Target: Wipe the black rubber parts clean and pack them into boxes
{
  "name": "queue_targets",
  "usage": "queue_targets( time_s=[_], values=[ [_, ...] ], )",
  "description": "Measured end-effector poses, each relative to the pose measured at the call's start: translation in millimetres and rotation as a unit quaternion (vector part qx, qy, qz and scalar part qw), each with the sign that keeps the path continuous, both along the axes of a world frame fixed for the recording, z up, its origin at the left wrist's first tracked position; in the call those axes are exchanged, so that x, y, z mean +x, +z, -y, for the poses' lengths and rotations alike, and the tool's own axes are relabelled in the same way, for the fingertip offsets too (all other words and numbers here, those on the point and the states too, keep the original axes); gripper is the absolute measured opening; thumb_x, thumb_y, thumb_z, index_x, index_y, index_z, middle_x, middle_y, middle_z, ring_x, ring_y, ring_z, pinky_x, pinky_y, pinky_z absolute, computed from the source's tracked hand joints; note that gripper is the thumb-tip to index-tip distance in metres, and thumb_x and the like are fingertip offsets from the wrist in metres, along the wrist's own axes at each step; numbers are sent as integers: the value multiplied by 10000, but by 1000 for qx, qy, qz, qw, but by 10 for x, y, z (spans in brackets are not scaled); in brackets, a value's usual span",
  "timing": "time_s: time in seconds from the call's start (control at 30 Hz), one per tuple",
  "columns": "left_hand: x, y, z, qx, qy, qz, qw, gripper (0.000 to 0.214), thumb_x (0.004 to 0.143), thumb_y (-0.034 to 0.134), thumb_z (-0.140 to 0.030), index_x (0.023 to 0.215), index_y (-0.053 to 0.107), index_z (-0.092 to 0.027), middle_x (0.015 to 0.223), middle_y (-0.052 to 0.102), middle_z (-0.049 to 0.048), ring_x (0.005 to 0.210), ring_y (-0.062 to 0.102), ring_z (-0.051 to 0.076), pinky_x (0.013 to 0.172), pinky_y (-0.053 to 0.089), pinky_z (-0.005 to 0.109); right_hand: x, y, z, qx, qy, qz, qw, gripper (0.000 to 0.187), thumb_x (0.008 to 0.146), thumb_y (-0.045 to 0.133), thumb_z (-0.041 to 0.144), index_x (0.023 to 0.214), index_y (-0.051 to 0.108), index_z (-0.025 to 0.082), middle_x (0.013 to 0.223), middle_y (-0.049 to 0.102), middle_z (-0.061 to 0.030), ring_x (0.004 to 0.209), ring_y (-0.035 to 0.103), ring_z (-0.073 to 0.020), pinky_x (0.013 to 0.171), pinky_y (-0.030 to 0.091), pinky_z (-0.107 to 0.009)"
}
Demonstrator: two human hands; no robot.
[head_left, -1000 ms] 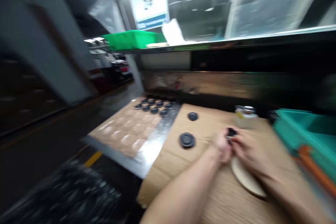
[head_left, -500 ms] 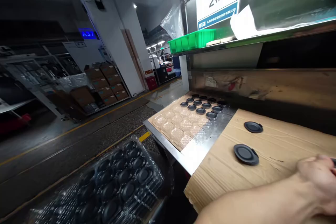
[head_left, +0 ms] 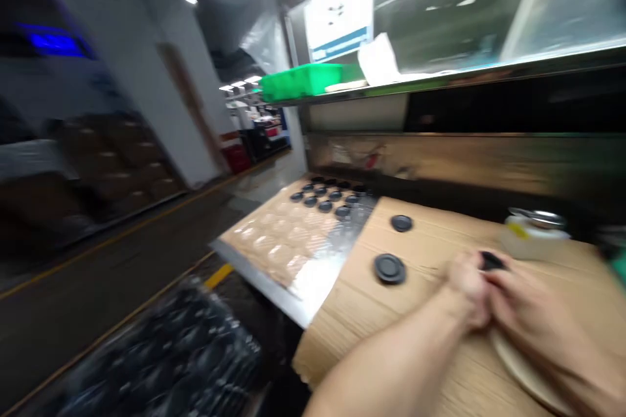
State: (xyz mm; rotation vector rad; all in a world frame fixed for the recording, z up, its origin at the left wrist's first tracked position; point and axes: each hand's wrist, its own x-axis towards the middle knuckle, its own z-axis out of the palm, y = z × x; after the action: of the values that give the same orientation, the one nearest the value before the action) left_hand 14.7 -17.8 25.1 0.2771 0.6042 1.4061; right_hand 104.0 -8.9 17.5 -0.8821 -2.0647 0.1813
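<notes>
Over the cardboard sheet (head_left: 342, 326), my left hand (head_left: 467, 290) and my right hand (head_left: 518, 296) meet, both closed around a small black round cap (head_left: 491, 261). Fingers cover most of this cap, and motion blur softens its outline. To the left of my hands lie two more black round caps, a nearer one (head_left: 390, 268) and a farther one (head_left: 402, 223). Beneath my right forearm shows the curved edge of a pale object (head_left: 528, 371), which I cannot identify.
A clear moulded tray (head_left: 264, 234) with several black caps at its far end sits on the metal table (head_left: 303, 313). Another plastic tray with dark parts (head_left: 186, 345) is lower left. A metal-topped translucent container (head_left: 533, 238) stands behind my hands; a green bin (head_left: 303, 81) rests on the shelf.
The view has swung right, shifting the scene leftward. Both hands and the cap between them now show clearly, where only part of one hand and arm showed at the right edge.
</notes>
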Motion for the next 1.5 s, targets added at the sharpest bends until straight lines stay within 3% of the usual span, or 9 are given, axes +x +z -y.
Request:
queue_targets(
  time_s=[0.13, 0.3, 0.5, 0.63, 0.8, 1.07, 1.2, 1.27, 1.5],
  values=[
    [-164, 167, -3, 7, -3, 28, 1000, 262, 927, 460, -228, 817, 676, -131, 865, 678, 107, 838, 651, 195, 1019, 443, 359, -16, 160, 85, -40, -150, 109, 982, 240, 944, 404, 251, 955, 632, 180, 895, 610, -158, 894, 577, -265, 810, 490, -440],
    [-247, 194, -76, 1, -84, 35, 996, 326, 1004, 403, -299, 962, 663, -106, 1009, 694, 126, 914, 663, 204, 966, 494, 347, -17, 356, 208, -92, -20, 47, 994, 181, 941, 490, 214, 946, 671, 198, 956, 617, -82, 891, 587, -191, 790, 490, -314],
    [-164, 178, -28, 29, -142, 10, 989, 302, 996, 454, -301, 923, 666, -98, 940, 696, 135, 951, 663, 233, 957, 514, 368, 137, 457, 182, -100, -102, -5, 990, 197, 967, 508, 229, 1082, 664, 198, 958, 618, -57, 885, 587, -171, 797, 466, -289],
    [-121, 144, -17, 86, -127, -61, 986, 225, 937, 597, -320, 928, 667, -106, 972, 697, 127, 970, 655, 235, 936, 518, 350, 183, 432, 136, -103, -145, 28, 984, 210, 981, 473, 224, 998, 680, 187, 933, 613, -64, 865, 573, -172, 797, 453, -282],
    [-169, 198, -1, 92, -136, -95, 982, 307, 975, 518, -325, 1090, 658, -77, 1084, 677, 162, 989, 645, 246, 844, 544, 343, 262, 417, 121, -113, -239, 48, 963, 209, 951, 484, 184, 913, 689, 184, 894, 617, -75, 848, 576, -180, 767, 431, -287],
    [-332, 280, -74, 22, -176, 8, 984, 342, 990, 381, -310, 1014, 663, -118, 1010, 669, 114, 823, 632, 198, 648, 544, 302, 192, 548, 196, -87, -145, -50, 984, 218, 966, 497, 219, 1063, 689, 185, 959, 627, -73, 902, 591, -183, 804, 461, -293],
    [-333, 260, -72, 20, -171, -31, 985, 183, 927, 482, -175, 913, 655, -120, 909, 651, 81, 787, 615, 165, 610, 525, 248, 189, 551, 214, -84, -119, -36, 989, 203, 963, 513, 230, 1046, 693, 189, 953, 623, -68, 924, 577, -188, 821, 455, -301],
    [-307, 245, -49, 30, -167, -79, 982, 164, 949, 531, -253, 937, 647, -138, 874, 640, 64, 731, 598, 147, 551, 501, 221, 193, 537, 218, -85, -106, -27, 990, 206, 966, 514, 237, 1056, 694, 195, 946, 619, -62, 917, 570, -185, 815, 450, -300],
    [-274, 311, 19, 19, -139, -217, 966, 726, 893, 324, -786, 1024, 655, -153, 778, 632, 67, 508, 518, 134, 342, 371, 204, 189, 532, 207, -106, -116, -19, 987, 197, 964, 520, 239, 1029, 696, 178, 925, 623, -61, 875, 579, -175, 777, 439, -293]
  ],
)
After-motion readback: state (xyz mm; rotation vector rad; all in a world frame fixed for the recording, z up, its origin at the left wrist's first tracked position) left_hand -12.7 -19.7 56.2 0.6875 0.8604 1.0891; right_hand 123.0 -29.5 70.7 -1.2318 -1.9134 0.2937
